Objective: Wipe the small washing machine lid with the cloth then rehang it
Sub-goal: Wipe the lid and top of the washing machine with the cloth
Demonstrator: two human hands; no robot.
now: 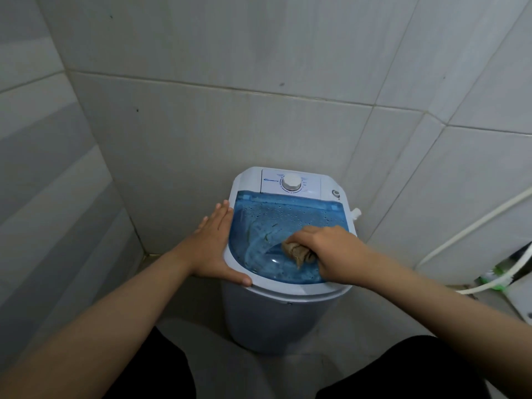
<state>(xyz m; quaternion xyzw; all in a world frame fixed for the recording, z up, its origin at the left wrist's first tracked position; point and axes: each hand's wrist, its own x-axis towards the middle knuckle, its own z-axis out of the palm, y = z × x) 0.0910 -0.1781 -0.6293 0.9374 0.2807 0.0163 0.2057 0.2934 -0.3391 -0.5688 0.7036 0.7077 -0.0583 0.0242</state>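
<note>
The small washing machine (276,309) stands on the floor in a tiled corner, its back against the wall (218,53). The body is a pale grey-white cylinder with a white top rim. The lid (259,226) is translucent blue plastic, closed and lying flat across the top opening; its surface carries water droplets, pale streaks and a few dark specks. Behind the lid sits a white control panel with a round white dial (291,182) and a small round button (336,193) to the dial's right.

The cloth (298,250) is tan-brown, coarse in texture and bunched into a wad. It rests on the near right part of the lid. The right hand (328,251) is closed around the cloth, fingers curled over it, pressing it against the lid.

The left hand (214,249) lies flat and spread against the left side of the rim, fingers extended, thumb along the front edge; it grips nothing.

A white hose (472,226) runs along the wall at right.
</note>
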